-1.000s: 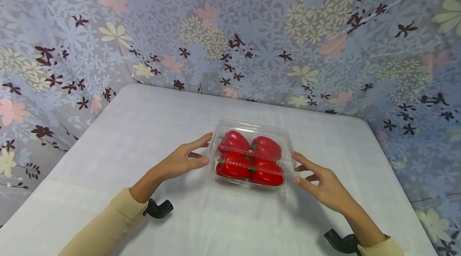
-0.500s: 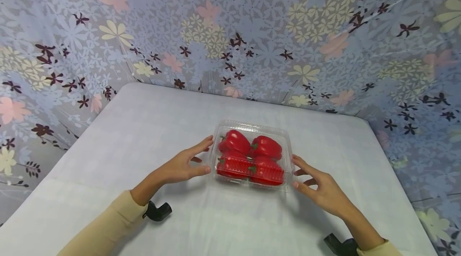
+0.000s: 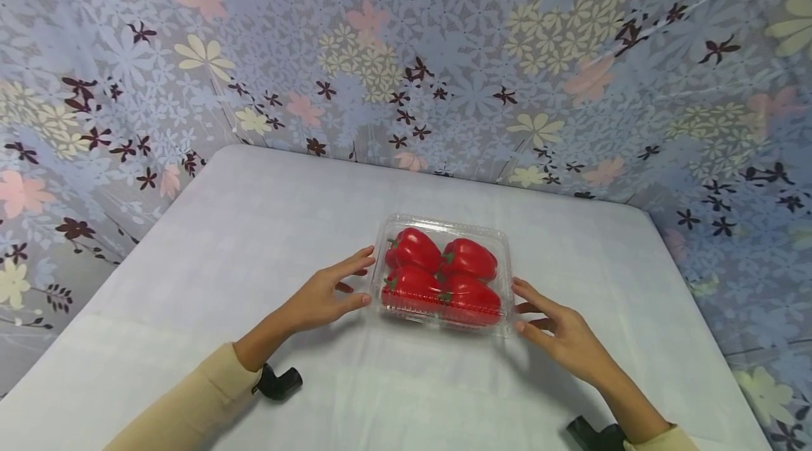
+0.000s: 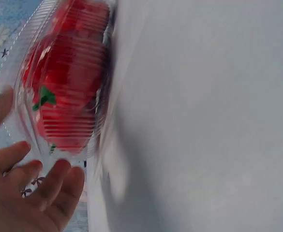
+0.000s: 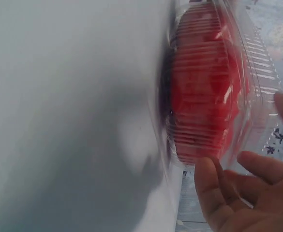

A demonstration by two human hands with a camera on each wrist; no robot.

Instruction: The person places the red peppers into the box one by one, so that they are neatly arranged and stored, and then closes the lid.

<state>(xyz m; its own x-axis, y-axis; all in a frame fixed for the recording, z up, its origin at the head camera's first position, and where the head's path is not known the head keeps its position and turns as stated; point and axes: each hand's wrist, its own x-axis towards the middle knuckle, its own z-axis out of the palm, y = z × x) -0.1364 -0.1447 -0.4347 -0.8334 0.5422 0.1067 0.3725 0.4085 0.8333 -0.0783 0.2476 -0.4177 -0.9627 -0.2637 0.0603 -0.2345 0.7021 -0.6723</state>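
Observation:
A clear plastic clamshell container (image 3: pixel 444 229) with a ridged lid lies on the white-covered table. Inside, in two rows, are several red bell peppers (image 3: pixel 414 249) with green stems. To the left of the container, my left hand (image 3: pixel 320 296) has its thumb and fingertips spread along that side. My right hand (image 3: pixel 567 335) mirrors it on the right, fingertips right at the container's edge. In the left wrist view the spread fingers (image 4: pixel 61 186) overlap the container's end; the right wrist view has the other hand's fingers (image 5: pixel 211 188) against the ridged wall. Nothing lies gripped inside either hand.
The white cloth (image 3: pixel 285 204) covers the table up to its rounded back corners. Behind and beside it hangs a floral-patterned curtain (image 3: pixel 444 49). A black curved mount (image 3: pixel 279 382) sits at the left wrist and another black mount (image 3: pixel 596 433) at the right.
The lid's ridged front edge has come down toward the near side, over the front peppers. Both hands have shifted slightly down toward the near side along with it.

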